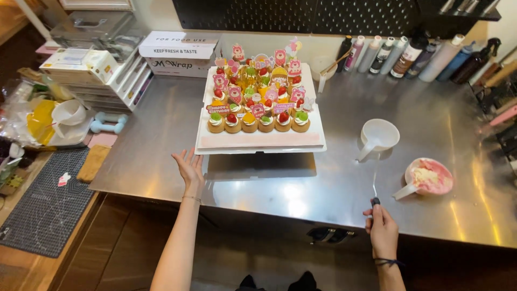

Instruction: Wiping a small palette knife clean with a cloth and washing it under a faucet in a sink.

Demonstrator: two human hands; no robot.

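Observation:
A tiered white board [258, 141] stands on the steel counter [161, 134], loaded with several small cupcakes [257, 102] topped with fruit and pink bear picks. My left hand [189, 166] is open, palm up, just left of the board's front corner, touching nothing. My right hand [381, 226] grips the dark handle of a thin metal spatula [374, 183], its blade pointing away over the counter's front part. A white scoop cup with pink cream [428, 178] lies to the right of the blade. An empty white measuring cup [378, 136] stands beyond it.
Squeeze bottles [409, 54] line the back wall at right. White boxes [180, 51] and stacked trays [102, 64] sit at back left. A cutting mat [46, 205] and clutter cover the lower table at left. The counter's front edge is near my hands.

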